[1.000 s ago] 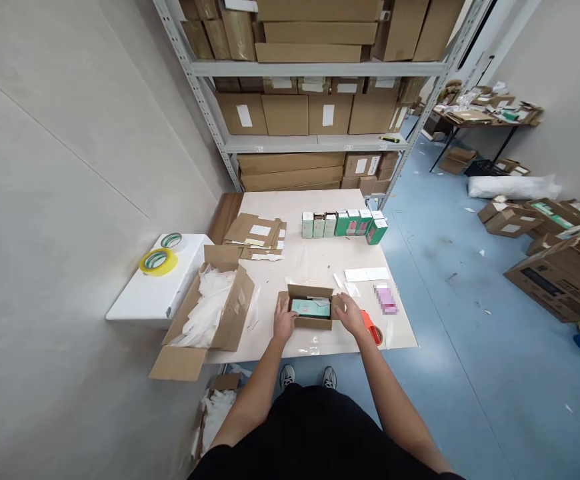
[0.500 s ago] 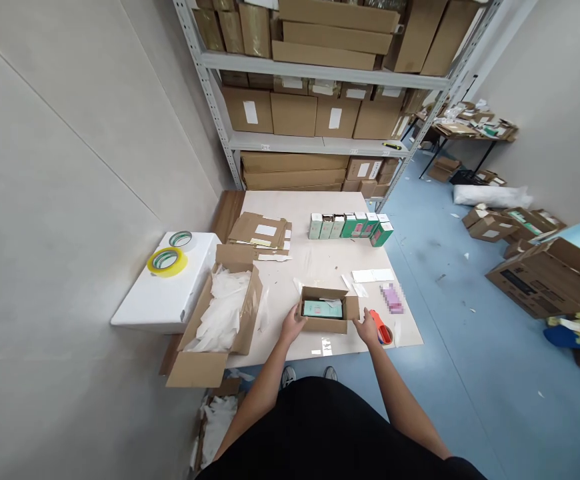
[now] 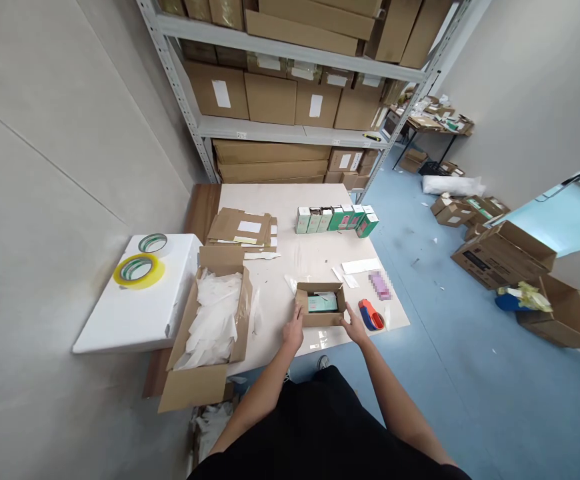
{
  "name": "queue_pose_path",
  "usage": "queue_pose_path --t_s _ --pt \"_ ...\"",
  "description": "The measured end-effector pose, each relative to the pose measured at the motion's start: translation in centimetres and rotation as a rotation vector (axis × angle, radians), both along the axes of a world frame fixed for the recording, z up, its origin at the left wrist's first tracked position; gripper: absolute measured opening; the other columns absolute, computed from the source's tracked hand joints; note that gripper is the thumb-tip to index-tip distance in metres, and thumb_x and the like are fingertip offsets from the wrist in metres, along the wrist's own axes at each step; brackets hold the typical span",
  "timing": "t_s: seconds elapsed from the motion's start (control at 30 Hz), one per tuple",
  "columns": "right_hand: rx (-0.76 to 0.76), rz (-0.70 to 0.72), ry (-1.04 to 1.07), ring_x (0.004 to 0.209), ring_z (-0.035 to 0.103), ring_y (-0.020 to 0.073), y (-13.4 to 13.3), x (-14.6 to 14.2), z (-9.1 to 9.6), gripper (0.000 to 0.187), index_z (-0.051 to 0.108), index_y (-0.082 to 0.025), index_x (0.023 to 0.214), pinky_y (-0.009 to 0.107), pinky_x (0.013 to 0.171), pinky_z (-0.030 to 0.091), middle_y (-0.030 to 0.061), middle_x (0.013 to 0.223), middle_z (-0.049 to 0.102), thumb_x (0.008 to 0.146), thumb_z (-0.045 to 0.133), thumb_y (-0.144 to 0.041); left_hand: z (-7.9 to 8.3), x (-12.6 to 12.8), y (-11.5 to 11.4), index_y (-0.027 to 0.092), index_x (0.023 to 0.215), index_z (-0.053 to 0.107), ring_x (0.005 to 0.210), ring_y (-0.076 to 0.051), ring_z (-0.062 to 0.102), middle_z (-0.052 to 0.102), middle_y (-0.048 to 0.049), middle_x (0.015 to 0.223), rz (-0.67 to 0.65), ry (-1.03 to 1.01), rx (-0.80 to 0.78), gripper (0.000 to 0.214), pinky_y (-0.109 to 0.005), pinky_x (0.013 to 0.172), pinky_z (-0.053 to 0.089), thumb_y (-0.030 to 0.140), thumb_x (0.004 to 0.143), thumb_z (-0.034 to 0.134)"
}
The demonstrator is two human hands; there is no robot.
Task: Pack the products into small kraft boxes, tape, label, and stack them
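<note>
A small open cardboard box (image 3: 323,321) stands near the table's front edge. Inside it lies a pale green carton (image 3: 322,304) with a bit of clear plastic over its top. My left hand (image 3: 294,329) holds the cardboard box at its left end, fingers up along the side. At the front right corner, my right hand (image 3: 353,327) grips the same box. Just to the right of that hand is a red and blue tape dispenser (image 3: 371,315), touched by neither hand.
A larger box (image 3: 240,327) filled with white paper (image 3: 215,313) stands left. Yellow tape (image 3: 139,271) lies on a white block (image 3: 105,320). Flattened cardboard (image 3: 235,227) and a row of green-and-white cartons (image 3: 337,219) are farther back. Shelving (image 3: 290,131) rises behind the table.
The box's right flap, which stuck outward, no longer does. My left hand has moved up along the left end, and my right hand is closer in against the box. The camera view has shifted.
</note>
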State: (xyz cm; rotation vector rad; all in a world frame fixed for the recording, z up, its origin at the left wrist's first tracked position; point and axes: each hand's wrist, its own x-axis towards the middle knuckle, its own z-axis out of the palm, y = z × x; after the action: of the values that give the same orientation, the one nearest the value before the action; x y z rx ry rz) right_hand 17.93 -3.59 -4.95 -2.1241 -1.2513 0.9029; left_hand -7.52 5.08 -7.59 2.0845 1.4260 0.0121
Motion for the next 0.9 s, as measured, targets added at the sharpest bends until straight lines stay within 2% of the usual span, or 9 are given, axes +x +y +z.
queue_pose_path --t_s 0.1,0.23,0.37,0.47,0.53,0.63,0.7,0.8,0.9 --pt "-0.059 0.157 -0.035 0.15 0.04 0.027 -0.1 -0.8 0.0 0.088 0.035 -0.025 0.161 0.048 0.121 0.036 0.011 0.163 0.042 0.08 0.068 -0.033 0.0 0.2 0.1 0.033 0.164 0.028 0.093 -0.024 0.073 0.009 -0.0111 0.174 -0.001 0.098 -0.013 0.083 -0.041 0.081 0.061 0.015 0.088 0.056" --pt "-0.076 0.289 -0.138 0.153 0.034 0.0297 -0.4 -0.4 0.2 0.103 0.037 -0.028 0.16 0.049 0.123 0.034 0.0073 0.167 0.036 0.067 0.081 -0.026 0.5 -0.2 1.0 0.034 0.159 0.037 0.105 -0.025 0.072 0.014 -0.0086 0.174 -0.022 0.042 -0.063 0.072 -0.039 0.088 0.059 0.023 0.092 0.06" --pt "-0.038 0.278 -0.175 0.147 0.045 0.0288 -0.5 1.1 0.5 0.077 0.049 -0.031 0.152 0.047 0.117 0.042 0.0046 0.158 0.05 0.079 0.073 -0.024 1.9 -1.7 3.5 0.032 0.15 0.051 0.126 -0.03 0.064 0.02 -0.0049 0.173 -0.112 -0.035 -0.228 0.069 -0.036 0.097 0.054 0.035 0.084 0.074" --pt "-0.002 0.233 -0.133 0.134 0.058 0.0267 0.2 2.0 0.9 0.053 0.056 -0.026 0.146 0.043 0.111 0.046 0.0084 0.143 0.064 0.094 0.058 -0.032 3.1 -2.4 5.1 0.029 0.144 0.059 0.119 -0.027 0.068 0.03 -0.0055 0.169 -0.088 -0.109 -0.357 0.053 -0.032 0.095 0.055 0.042 0.093 0.063" --pt "-0.007 0.168 -0.11 0.124 0.065 0.0267 1.1 2.5 1.2 0.05 0.056 -0.022 0.146 0.041 0.105 0.049 0.0104 0.132 0.071 0.099 0.051 -0.039 3.6 -2.0 5.4 0.027 0.145 0.057 0.119 -0.025 0.068 0.047 -0.0068 0.161 0.018 -0.154 -0.309 0.049 -0.032 0.096 0.054 0.04 0.099 0.054" --pt "-0.036 0.074 -0.087 0.111 0.07 0.0265 2.7 2.8 1.3 0.054 0.056 -0.018 0.145 0.036 0.096 0.052 0.0109 0.115 0.076 0.099 0.052 -0.047 3.6 -0.3 4.3 0.023 0.149 0.052 0.13 -0.025 0.061 0.061 -0.0092 0.147 0.184 -0.188 -0.078 0.053 -0.034 0.106 0.048 0.028 0.096 0.057" --pt "-0.082 0.012 -0.086 0.106 0.072 0.0259 3.8 2.9 0.9 0.056 0.056 -0.016 0.143 0.034 0.092 0.052 0.0108 0.108 0.076 0.097 0.054 -0.047 3.5 1.0 3.2 0.021 0.152 0.048 0.133 -0.025 0.058 0.059 -0.011 0.147 0.274 -0.184 0.035 0.058 -0.034 0.108 0.047 0.02 0.094 0.057" --pt "-0.175 -0.117 -0.089 0.105 0.072 0.0281 4.8 3.0 -0.4 0.064 0.053 -0.013 0.144 0.035 0.09 0.053 0.0136 0.107 0.076 0.092 0.059 -0.05 3.7 2.6 2.1 0.021 0.159 0.036 0.126 -0.027 0.062 0.057 -0.0139 0.147 0.357 -0.104 0.084 0.068 -0.036 0.101 0.051 0.018 0.094 0.055" --pt "-0.163 -0.191 -0.062 0.108 0.072 0.0315 4.9 3.1 -1.7 0.075 0.048 -0.011 0.147 0.04 0.09 0.053 0.019 0.115 0.074 0.087 0.063 -0.054 4.8 3.6 2.7 0.025 0.163 0.027 0.126 -0.031 0.06 0.041 -0.017 0.161 0.343 0.025 0.123 0.079 -0.039 0.095 0.054 0.018 0.091 0.058"
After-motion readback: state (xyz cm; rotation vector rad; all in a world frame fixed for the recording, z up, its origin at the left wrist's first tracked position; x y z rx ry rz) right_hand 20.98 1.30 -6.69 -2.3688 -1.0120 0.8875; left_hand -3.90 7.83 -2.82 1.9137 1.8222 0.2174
